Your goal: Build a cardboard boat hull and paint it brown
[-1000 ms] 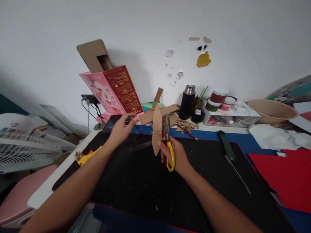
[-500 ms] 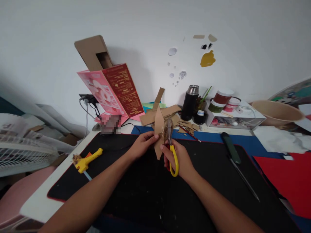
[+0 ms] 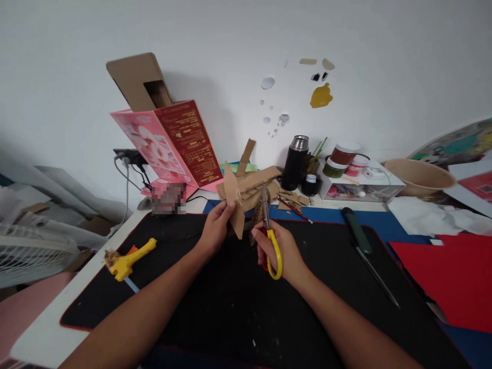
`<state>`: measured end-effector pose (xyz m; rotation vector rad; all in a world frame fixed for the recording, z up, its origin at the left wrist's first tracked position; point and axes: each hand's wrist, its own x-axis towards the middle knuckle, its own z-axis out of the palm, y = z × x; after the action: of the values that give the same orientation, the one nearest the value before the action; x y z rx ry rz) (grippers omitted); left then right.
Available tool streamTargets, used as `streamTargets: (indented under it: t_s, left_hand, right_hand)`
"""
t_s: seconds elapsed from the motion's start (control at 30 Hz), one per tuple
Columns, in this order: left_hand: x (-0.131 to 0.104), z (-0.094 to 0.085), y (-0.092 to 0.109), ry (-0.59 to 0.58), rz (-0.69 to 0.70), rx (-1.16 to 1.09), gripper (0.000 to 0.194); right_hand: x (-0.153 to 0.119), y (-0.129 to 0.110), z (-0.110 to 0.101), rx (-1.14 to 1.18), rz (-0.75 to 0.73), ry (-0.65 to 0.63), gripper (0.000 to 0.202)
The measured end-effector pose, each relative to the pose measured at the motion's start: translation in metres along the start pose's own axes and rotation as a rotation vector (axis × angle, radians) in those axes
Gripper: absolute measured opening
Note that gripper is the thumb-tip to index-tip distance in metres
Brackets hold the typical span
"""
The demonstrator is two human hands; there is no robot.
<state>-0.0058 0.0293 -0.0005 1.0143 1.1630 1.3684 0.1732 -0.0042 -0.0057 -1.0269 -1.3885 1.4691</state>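
A narrow, pointed piece of cardboard (image 3: 235, 207) stands nearly upright in my left hand (image 3: 216, 225), pinched between thumb and fingers. My right hand (image 3: 282, 251) is closed around scissors with a yellow and red handle (image 3: 275, 256); their metal blades point up and away, just right of the cardboard. A brownish, rough piece (image 3: 257, 219) shows behind and between the cardboard and the blades; what supports it is unclear. More cardboard strips (image 3: 265, 177) and scraps lie behind my hands.
A black mat (image 3: 230, 307) lies below. A yellow glue gun (image 3: 130, 259) rests at left and a green-handled knife (image 3: 357, 230) at right. Behind stand a pink and red folder (image 3: 188, 143), a black flask (image 3: 295, 164) and paint jars (image 3: 344, 154). Red paper (image 3: 442, 277) lies far right.
My left hand and the pointed cardboard have moved left, away from the scissors, and the cardboard tilts more to the left. The whole view has shifted slightly.
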Motion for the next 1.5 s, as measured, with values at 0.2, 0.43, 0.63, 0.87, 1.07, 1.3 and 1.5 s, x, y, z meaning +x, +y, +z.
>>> streamTargets:
  t_s: [0.2,0.43,0.63,0.87,1.07,1.3,1.5]
  left_hand:
    - [-0.012,0.01,-0.002,-0.077,0.005,0.051,0.054]
    - [-0.006,0.002,-0.007,-0.027,-0.047,-0.066,0.047]
    - [-0.007,0.0,-0.006,-0.028,-0.01,-0.115,0.042]
    - [-0.008,-0.002,-0.008,-0.002,0.009,-0.089,0.044]
    - [-0.021,0.005,0.001,-0.108,0.02,0.109,0.054]
    - [-0.031,0.013,0.007,-0.393,-0.033,0.141,0.047]
    - [-0.03,0.014,0.007,-0.542,-0.07,0.113,0.043]
  right_hand:
    - [-0.001,-0.011,-0.001,0.041,-0.011,-0.001,0.048]
    - [-0.005,-0.019,-0.003,0.15,-0.021,-0.155,0.074]
    - [-0.01,-0.021,-0.003,0.255,-0.012,-0.294,0.093]
    - [-0.004,-0.022,-0.002,0.22,0.106,-0.121,0.063]
    - [0.002,-0.021,-0.006,0.235,0.05,0.023,0.049]
    - [0.003,-0.019,-0.008,0.26,0.064,0.038,0.05]
    - [0.002,-0.018,-0.009,0.249,0.1,0.025,0.049]
